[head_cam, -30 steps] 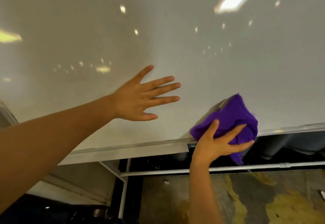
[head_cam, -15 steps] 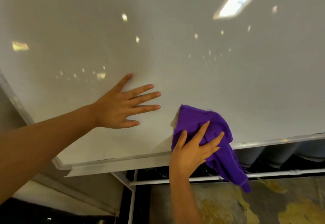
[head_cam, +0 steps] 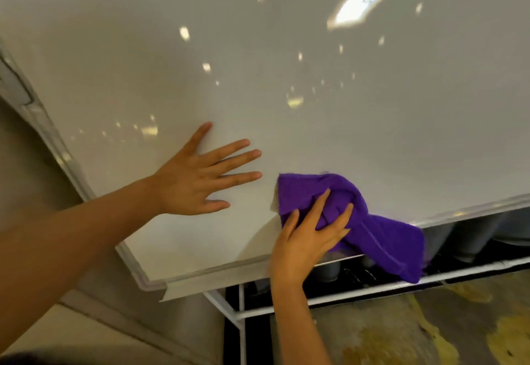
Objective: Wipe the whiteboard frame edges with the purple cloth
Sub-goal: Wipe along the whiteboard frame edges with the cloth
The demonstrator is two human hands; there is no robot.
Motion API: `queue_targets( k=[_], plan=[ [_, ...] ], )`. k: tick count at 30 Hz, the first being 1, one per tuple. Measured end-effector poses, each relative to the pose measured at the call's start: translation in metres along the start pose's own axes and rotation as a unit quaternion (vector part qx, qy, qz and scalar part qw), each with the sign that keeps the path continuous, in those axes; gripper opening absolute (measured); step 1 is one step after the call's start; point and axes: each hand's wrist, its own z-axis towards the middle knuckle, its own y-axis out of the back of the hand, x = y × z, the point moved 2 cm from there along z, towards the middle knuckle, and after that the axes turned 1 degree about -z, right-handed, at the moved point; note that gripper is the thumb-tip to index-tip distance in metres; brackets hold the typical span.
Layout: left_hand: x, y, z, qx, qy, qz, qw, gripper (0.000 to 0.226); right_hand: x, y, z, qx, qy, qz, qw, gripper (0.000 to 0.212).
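The right hand (head_cam: 311, 237) was pressed on the purple cloth (head_cam: 355, 221), with its fingers (head_cam: 322, 205) spread over the bunched middle of the fabric and holding it against the lower part of the whiteboard (head_cam: 286, 63). Under this hand ran the bottom frame edge (head_cam: 218, 268) of the board, a pale metal strip. One loose end of the cloth hung down to the right of the hand, across the frame edge and in front of the dark gap below it. To the left of the right hand, the left hand (head_cam: 198, 178) lay flat on the white surface, open and holding nothing, all fingers stretched and apart. Its fingertips were near the left border of the cloth but did not touch it. Further left of this hand, the side frame edge (head_cam: 51, 141) went up along the board. Beyond both hands the glossy surface showed blurred reflections of ceiling lights.
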Motion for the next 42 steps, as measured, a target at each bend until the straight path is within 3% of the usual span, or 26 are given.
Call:
queue_targets(
  k=[7, 12, 18, 29, 33, 36, 39, 42],
  plan=[
    [0.024, -0.003, -0.036, -0.02, 0.007, -0.001, 1.0, 0.071, 0.015, -0.036, -0.095, 0.066, 0.066, -0.005, 0.996, 0.085],
    [0.034, -0.006, -0.071, -0.027, 0.029, -0.012, 0.999, 0.067, -0.005, -0.025, -0.085, 0.054, 0.076, -0.101, 0.991, 0.086],
    [0.047, -0.017, -0.099, -0.041, 0.063, 0.015, 0.997, 0.07, 0.014, -0.056, -0.107, 0.073, 0.106, -0.079, 0.988, 0.089],
    [0.052, -0.025, -0.108, -0.057, 0.026, 0.036, 0.997, 0.068, 0.069, -0.116, -0.189, 0.059, 0.109, -0.072, 0.99, 0.076],
    [0.06, -0.023, -0.105, -0.061, 0.007, 0.033, 0.998, 0.066, 0.072, -0.123, -0.204, 0.091, 0.215, -0.102, 0.967, 0.063],
    [0.073, -0.019, -0.101, -0.058, 0.002, 0.033, 0.998, 0.062, 0.064, -0.125, -0.196, 0.072, 0.292, -0.129, 0.945, 0.054],
    [0.082, -0.014, -0.095, -0.055, 0.005, 0.025, 0.998, 0.057, 0.066, -0.125, -0.18, 0.068, 0.35, -0.148, 0.922, 0.077],
    [0.083, -0.011, -0.09, -0.06, 0.035, 0.044, 0.997, 0.053, 0.076, -0.125, -0.168, 0.06, 0.353, -0.134, 0.924, 0.079]
  ],
)
